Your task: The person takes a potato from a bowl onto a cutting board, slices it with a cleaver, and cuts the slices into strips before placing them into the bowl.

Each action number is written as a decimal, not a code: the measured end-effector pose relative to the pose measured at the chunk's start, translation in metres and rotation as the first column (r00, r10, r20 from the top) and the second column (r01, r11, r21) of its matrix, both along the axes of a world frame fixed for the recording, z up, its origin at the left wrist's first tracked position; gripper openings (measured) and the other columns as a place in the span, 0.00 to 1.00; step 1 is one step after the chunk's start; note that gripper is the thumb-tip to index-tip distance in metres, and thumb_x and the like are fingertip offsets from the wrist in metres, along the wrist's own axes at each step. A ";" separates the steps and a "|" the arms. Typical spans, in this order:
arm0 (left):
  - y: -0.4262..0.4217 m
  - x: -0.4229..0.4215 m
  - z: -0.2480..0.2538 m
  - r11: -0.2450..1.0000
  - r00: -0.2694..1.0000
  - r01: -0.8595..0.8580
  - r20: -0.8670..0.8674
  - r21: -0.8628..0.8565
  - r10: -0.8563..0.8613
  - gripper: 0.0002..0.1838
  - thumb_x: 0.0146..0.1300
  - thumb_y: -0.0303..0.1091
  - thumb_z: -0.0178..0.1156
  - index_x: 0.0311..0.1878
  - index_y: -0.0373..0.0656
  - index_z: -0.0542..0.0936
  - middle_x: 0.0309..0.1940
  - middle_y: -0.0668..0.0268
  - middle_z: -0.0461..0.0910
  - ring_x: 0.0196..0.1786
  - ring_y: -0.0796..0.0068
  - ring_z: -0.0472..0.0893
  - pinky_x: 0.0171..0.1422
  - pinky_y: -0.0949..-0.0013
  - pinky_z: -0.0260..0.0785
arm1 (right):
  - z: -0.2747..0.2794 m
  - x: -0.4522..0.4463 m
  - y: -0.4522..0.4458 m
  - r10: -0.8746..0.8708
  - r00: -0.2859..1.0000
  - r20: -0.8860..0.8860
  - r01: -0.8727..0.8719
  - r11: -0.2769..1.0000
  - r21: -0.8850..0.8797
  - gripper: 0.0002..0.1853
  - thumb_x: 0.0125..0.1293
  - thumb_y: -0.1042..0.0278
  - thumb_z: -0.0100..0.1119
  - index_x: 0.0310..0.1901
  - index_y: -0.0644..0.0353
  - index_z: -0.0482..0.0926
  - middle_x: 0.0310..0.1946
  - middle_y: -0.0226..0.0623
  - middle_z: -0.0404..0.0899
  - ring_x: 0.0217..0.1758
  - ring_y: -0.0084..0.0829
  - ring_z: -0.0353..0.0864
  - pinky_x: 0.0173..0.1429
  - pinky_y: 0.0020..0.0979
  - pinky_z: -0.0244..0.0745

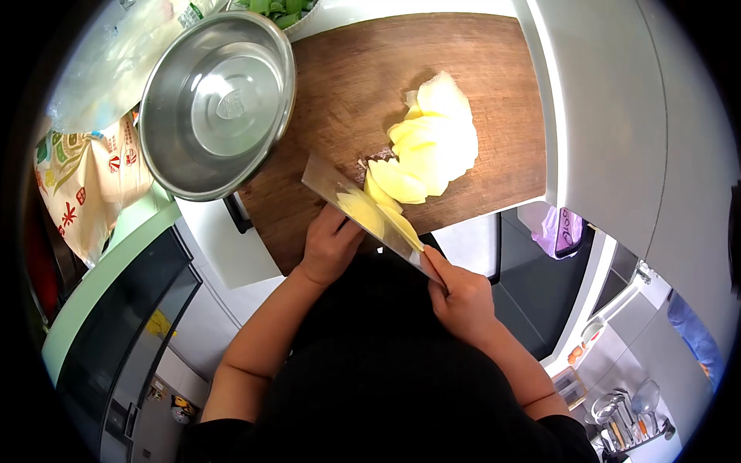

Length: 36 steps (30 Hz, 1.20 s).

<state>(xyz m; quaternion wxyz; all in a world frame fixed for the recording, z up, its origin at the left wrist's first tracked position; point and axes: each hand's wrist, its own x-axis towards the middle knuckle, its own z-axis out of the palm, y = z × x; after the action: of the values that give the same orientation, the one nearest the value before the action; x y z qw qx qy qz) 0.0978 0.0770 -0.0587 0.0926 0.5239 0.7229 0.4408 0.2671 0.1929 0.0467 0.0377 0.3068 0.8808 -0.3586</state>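
Note:
My right hand (465, 299) grips the handle of a broad cleaver (370, 214), its blade slanting up to the left over the near edge of a wooden cutting board (340, 92). My left hand (332, 245) is curled against the near side of the blade; its fingertips are partly hidden, so what they hold cannot be made out. Thin pale yellow slices, which look like potato (436, 143), lie overlapped in a curved row on the board. The row runs down to the blade, where a few slices (378, 187) meet its far side.
A steel bowl (170, 147) overlaps the board's left side. Behind it are cut greens (282, 9) in a container and a clear plastic bag (116, 69). A printed sack (93, 185) stands farther left. A purple bag (557, 231) hangs at right; utensils (625, 417) are lower right.

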 end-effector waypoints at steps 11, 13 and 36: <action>-0.007 0.002 -0.007 1.000 0.999 -0.010 -0.041 -0.009 0.010 0.16 0.40 0.20 0.66 0.37 0.40 0.79 0.33 0.59 0.78 0.34 0.57 0.79 0.35 0.62 0.73 | -0.001 -0.006 -0.011 -0.054 0.985 0.165 0.055 0.999 -0.001 0.20 0.57 0.75 0.60 0.54 0.58 0.75 0.21 0.44 0.77 0.23 0.42 0.78 0.27 0.38 0.72; -0.008 0.002 -0.007 0.999 0.997 -0.030 -0.070 -0.012 0.029 0.15 0.40 0.21 0.67 0.36 0.40 0.80 0.33 0.59 0.78 0.34 0.57 0.79 0.34 0.63 0.73 | -0.001 -0.007 -0.011 -0.045 0.982 0.182 0.048 0.999 -0.011 0.21 0.57 0.75 0.60 0.55 0.58 0.74 0.21 0.44 0.77 0.24 0.43 0.79 0.28 0.38 0.73; 0.006 -0.004 0.012 1.000 0.996 -0.028 0.088 -0.004 0.028 0.09 0.46 0.22 0.66 0.34 0.39 0.81 0.34 0.63 0.79 0.37 0.63 0.80 0.38 0.67 0.74 | -0.008 -0.037 0.010 0.034 0.962 0.272 -0.018 0.998 -0.061 0.21 0.53 0.75 0.60 0.51 0.62 0.75 0.18 0.49 0.76 0.22 0.47 0.78 0.27 0.42 0.73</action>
<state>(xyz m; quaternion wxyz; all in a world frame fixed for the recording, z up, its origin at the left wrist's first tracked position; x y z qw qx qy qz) 0.0942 0.0830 -0.0464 0.1190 0.4937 0.7261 0.4636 0.2301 0.2024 0.0384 0.1722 0.3404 0.8604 -0.3380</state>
